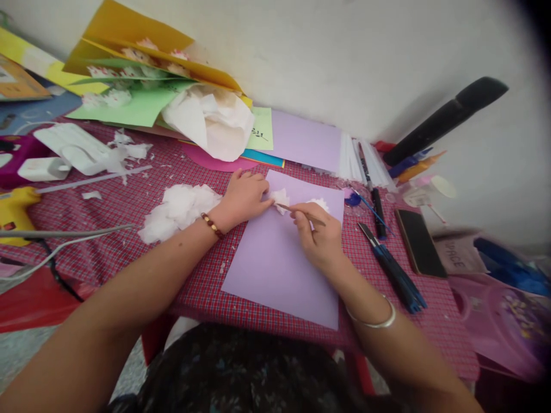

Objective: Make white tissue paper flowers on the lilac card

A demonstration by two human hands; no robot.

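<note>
Head view took in a table (112, 209) under a red checked cloth, with a lilac sheet (279, 264) at its near edge; clock hours here were read around that sheet's middle. Toward 10 to 11 o'clock, against the wall, leaned folded yellow card (138, 23) and green paper (129, 112), and nearer 11 sat a crumpled white bundle (210, 123). A loose pile of white paper pieces (178, 212) lay on the cloth toward 10 o'clock, beside the left forearm.

The left hand (245, 198) rested at the sheet's 11 o'clock edge, its fingers bent and close together, the thumb held apart from them and reaching inward. At 1 o'clock, the right hand (318, 232) had thumb and fingers clamped on a thin brown stick (313, 218). A black phone (419, 244) lay off toward 3 o'clock, a blue cutter (396, 278) between 3 and 4. Smallest were two white scraps on the lilac: one (281, 198) at 12 o'clock, under the stick's tip and beside the left thumb, the other (321, 203) near 1, just beyond the right hand.
</note>
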